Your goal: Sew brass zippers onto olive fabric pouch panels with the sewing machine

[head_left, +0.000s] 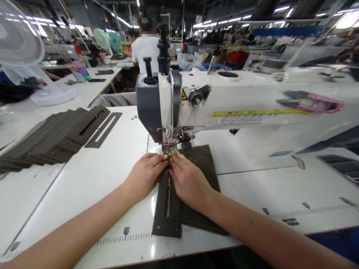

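Note:
A dark olive fabric piece (pixel 202 158) with a brass zipper (pixel 168 198) lies on the white table under the presser foot (pixel 167 144) of a white sewing machine (pixel 238 101). My left hand (pixel 146 173) presses flat on the strip left of the zipper, fingers stretched toward the needle. On the right side of the zipper my right hand (pixel 187 179) lies flat on the fabric, fingertips close to the presser foot. Both hands hold the fabric down; neither grips anything.
A fanned stack of dark slotted fabric strips (pixel 56 136) lies at the left of the table (pixel 92 179). Pink-handled scissors (pixel 314 101) rest on the machine arm. A white fan (pixel 19 48) stands far left. A person in a white shirt (pixel 144 48) works behind the machine.

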A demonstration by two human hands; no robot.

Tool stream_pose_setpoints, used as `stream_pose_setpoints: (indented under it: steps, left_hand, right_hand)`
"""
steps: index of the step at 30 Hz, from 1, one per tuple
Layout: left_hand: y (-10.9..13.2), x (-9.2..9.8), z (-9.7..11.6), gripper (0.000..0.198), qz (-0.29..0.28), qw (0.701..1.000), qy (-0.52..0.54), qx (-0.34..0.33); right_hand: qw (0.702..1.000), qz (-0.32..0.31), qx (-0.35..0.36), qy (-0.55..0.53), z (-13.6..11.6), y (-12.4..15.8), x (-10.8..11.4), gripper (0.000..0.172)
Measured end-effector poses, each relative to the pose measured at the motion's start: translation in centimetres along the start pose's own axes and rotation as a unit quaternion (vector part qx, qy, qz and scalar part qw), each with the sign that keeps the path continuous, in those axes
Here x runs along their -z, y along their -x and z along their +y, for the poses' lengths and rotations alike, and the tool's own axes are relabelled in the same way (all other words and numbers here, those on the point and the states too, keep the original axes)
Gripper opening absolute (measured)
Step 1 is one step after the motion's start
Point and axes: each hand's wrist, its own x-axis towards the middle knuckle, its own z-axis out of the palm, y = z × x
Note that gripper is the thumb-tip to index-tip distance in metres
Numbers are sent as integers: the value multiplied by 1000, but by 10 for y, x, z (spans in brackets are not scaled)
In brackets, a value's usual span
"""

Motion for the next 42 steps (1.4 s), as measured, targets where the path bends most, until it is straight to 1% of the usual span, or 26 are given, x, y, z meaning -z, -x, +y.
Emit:
stream_pose_setpoints:
  steps: [4,8,11,13,15,18,20,22,24,26,28,30,31,33,36,38,42]
  left_hand:
    - [-4,-2,0,21,0,1000,-3,27]
    - [-5,-6,0,17,6,999,-1,44]
    - [-4,-6,-1,16,15,998,4,55]
    - [-3,-5,-1,19,14,998,7,59]
    - [-1,-2,-1,24,10,999,9,50]
    - [5,5,3,27,-5,999,11,31]
    - [11,11,9,27,-23,999,9,23]
    - [18,14,17,27,-36,999,5,16]
    - [24,16,26,27,-39,999,3,11]
    - [28,15,32,26,-31,999,5,14]
    - [30,13,35,27,-20,1000,13,20]
    - [31,10,36,28,-7,999,22,26]
    - [32,10,36,28,-3,999,25,28]
    - [32,9,35,27,8,999,27,34]
    - [31,10,36,26,14,999,20,34]
    - [31,10,39,25,14,999,8,29]
    - [30,9,43,24,22,999,-8,27]
  right_hand:
    - [1000,7,13,-18,10,-6,-1,36]
    - [997,9,26,-68,18,-8,2,31]
    - [993,4,28,-111,18,-7,8,25]
    - [991,-8,5,-132,15,-7,13,19]
    - [989,-16,-40,-144,11,-9,17,15]
    - [977,-15,-114,-181,5,-13,20,14]
    - [966,-23,-139,-219,2,-12,24,15]
    - [971,-28,-120,-206,-2,-6,30,13]
    - [990,-17,-61,-129,-8,6,39,14]
    - [998,-22,1,-57,-19,23,49,17]
    - [998,-46,40,-34,-33,40,55,23]
    - [997,-52,60,-11,-45,51,52,34]
    - [997,-38,65,10,-49,54,48,36]
    - [995,12,76,56,-51,54,37,34]
    - [989,76,108,62,-44,46,25,30]
    - [987,95,126,40,-39,43,24,31]
    - [986,102,127,24,-35,45,29,34]
